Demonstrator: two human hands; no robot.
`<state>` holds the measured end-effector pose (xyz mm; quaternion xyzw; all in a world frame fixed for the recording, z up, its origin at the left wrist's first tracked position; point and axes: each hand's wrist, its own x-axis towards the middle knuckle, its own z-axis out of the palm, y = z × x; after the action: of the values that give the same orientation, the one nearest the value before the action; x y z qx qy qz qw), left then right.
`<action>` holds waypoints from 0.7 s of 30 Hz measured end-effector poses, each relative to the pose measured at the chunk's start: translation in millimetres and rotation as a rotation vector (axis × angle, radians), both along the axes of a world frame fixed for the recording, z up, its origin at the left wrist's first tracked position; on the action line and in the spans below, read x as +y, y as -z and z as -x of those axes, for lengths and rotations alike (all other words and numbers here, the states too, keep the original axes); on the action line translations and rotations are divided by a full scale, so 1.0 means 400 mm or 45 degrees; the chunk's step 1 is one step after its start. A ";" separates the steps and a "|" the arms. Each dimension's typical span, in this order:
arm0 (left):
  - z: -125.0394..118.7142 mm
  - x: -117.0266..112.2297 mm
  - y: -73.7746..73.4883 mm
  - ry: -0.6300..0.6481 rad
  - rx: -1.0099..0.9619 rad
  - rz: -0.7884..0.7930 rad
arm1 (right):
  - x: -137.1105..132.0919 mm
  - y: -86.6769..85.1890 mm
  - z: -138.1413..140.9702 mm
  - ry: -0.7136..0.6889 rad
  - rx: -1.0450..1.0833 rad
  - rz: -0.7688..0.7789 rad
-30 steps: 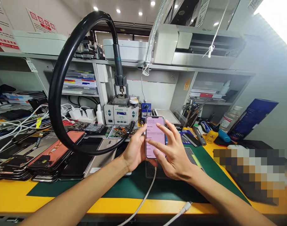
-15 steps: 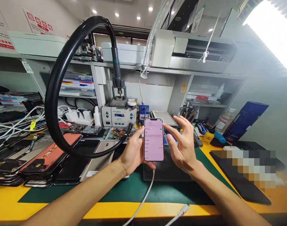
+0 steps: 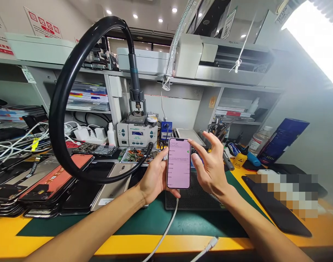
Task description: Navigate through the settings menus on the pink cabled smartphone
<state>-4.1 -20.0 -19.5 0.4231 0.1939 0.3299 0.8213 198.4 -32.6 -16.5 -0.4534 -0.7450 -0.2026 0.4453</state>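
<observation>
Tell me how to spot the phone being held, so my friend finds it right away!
Find the green mat on the yellow table. Over it, the left hand holds the phone. Its pink screen is lit, unlike the phone parts piled at left.

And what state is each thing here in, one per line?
Phone: screen lit, in the left hand
Left hand: gripping
Right hand: fingers spread, contact with phone unclear
Black hose: bent in a loop
Hose handle: seated in its holder
Loose cable plug: unconnected
Overhead lamp: on
Ceiling light: on
Clear bottle: capped
</observation>
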 end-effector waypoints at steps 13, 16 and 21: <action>0.003 0.001 0.000 0.011 -0.005 0.000 | -0.003 -0.001 -0.001 -0.021 0.059 -0.024; 0.003 0.000 -0.001 0.011 -0.012 -0.001 | -0.004 -0.001 -0.001 -0.033 0.046 -0.030; 0.003 -0.002 -0.004 -0.006 -0.007 0.007 | -0.003 -0.002 0.002 -0.052 0.009 -0.039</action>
<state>-5.1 -20.9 -18.1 0.4195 0.1936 0.3325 0.8222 197.6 -33.9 -15.8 -0.4320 -0.7494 -0.2033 0.4588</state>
